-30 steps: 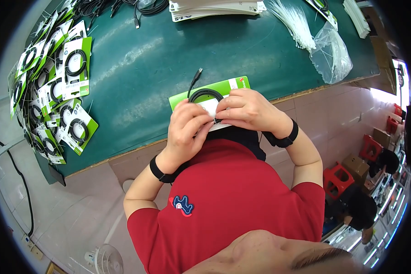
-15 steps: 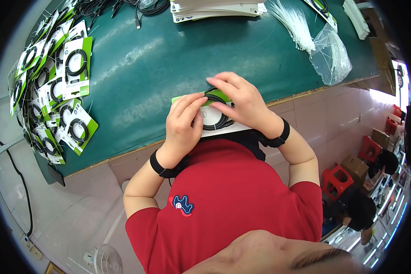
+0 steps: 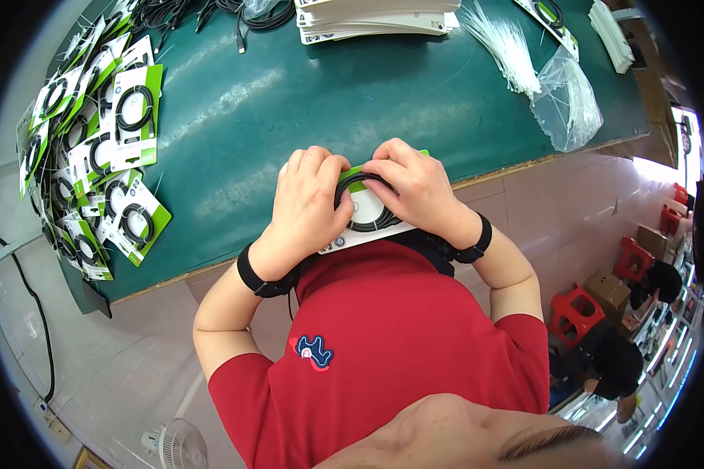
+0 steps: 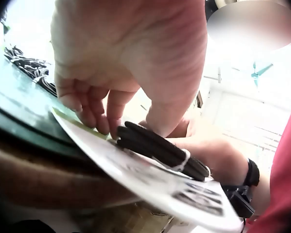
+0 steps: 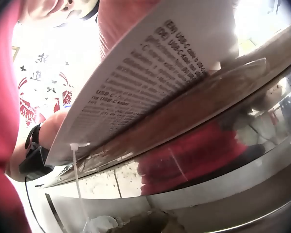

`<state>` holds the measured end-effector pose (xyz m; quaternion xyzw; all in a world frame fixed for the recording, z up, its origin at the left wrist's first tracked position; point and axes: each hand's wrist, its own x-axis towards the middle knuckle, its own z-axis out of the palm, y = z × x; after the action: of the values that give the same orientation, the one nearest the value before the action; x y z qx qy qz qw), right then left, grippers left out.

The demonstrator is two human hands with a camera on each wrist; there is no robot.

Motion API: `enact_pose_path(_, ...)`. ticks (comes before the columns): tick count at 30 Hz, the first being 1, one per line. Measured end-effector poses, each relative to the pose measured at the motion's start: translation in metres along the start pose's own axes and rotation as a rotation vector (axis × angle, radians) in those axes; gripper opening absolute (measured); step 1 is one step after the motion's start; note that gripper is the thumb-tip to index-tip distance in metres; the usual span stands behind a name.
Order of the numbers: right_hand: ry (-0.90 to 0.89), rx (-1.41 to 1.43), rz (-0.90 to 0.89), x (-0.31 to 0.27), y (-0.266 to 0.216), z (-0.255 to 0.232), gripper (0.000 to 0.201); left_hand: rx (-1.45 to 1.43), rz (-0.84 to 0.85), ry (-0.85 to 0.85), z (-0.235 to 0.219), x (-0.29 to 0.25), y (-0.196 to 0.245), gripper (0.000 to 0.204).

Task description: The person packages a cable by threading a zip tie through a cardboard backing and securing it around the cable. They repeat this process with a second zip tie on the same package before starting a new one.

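Observation:
A coiled black cable (image 3: 373,226) lies on a green-and-white card (image 3: 338,246) at the table's front edge. My left hand (image 3: 309,191) holds the coil's left side, thumb against the cable and fingers bent toward the card's green part. On the upper right of the coil, my right hand (image 3: 416,187) pinches the cable between thumb and fingers. The left wrist view shows a white cable tie (image 4: 183,160) round the coil. Printed text covers the card's back (image 5: 135,82) in the right wrist view, where a white tie tail (image 5: 77,179) hangs down.
Many finished-looking cards with coiled cables (image 3: 135,109) are heaped at the left of the green table (image 3: 235,156). Loose black cables (image 3: 266,17) and a stack of cards (image 3: 375,23) stand at the back. White cable ties (image 3: 502,48) and a plastic bag (image 3: 567,102) lie at the right.
Both hands have moved from the coil's lower side to its upper part. The cable end that stuck up beyond the card no longer shows. The card has shifted slightly toward the body.

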<state>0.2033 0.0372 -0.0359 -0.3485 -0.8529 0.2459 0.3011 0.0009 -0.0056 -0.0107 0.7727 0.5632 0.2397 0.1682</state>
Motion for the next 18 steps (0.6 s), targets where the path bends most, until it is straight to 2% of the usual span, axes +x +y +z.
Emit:
enact_pose_path(3,-0.006,0.007,-0.029,-0.001,-0.001,0.000,0.019,0.018,-0.046,-0.161,-0.006,0.003,-0.001,0.028)
enact_pose_path(12,0.027,-0.013,-0.094,-0.004,-0.003,0.003,0.021,0.059,-0.087,-0.190,-0.008,0.000,0.002,0.028)
enact_pose_path(18,0.062,-0.016,-0.141,-0.008,-0.006,0.003,0.025,-0.033,-0.138,-0.204,-0.015,0.000,0.006,0.029)
